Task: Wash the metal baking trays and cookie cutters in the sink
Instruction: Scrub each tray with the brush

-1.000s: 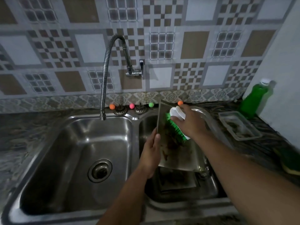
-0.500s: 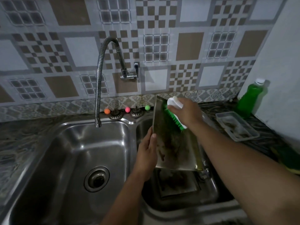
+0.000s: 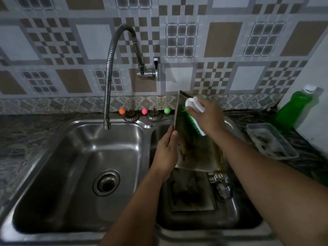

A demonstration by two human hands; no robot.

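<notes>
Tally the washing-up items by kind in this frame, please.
Baking trays: 2, one held, one in the basin
Scrub brush: 1
Soap bottle: 1
Plastic container: 1
Sink strainers: 2
Total: 7

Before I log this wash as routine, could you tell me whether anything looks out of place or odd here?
Nothing alarming. The baking tray, gripped by the left hand and scrubbed by the right hand with a green brush, carries brown baked-on residue. The faucet spout hangs over the left basin, not the tray.
</notes>
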